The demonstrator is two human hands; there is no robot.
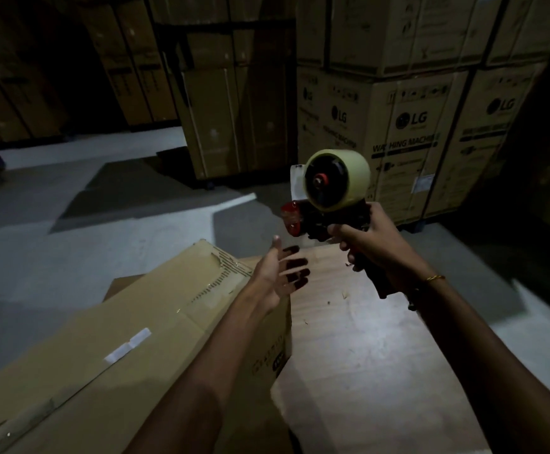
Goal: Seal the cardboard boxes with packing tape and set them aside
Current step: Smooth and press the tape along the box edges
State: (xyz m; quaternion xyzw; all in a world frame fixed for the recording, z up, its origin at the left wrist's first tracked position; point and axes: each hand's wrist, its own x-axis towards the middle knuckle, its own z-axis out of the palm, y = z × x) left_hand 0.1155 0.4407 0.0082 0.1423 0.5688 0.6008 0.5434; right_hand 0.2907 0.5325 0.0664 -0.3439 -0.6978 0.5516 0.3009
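cardboard box (129, 348) cut off at lower left, stacked cartons (398, 77) cropped at top

Brown cardboard box (110, 348), red-black tape dispenser (319, 221), pale yellow tape roll (349, 181)

A cardboard box (129, 339) lies at the left on a wooden board (365, 355), which extends to its right. The left hand (278, 276) hovers over the box's far corner. To its right, the right hand (368, 244) holds a tape dispenser (329, 191) above the board. Stacked cartons (398, 126) stand behind.
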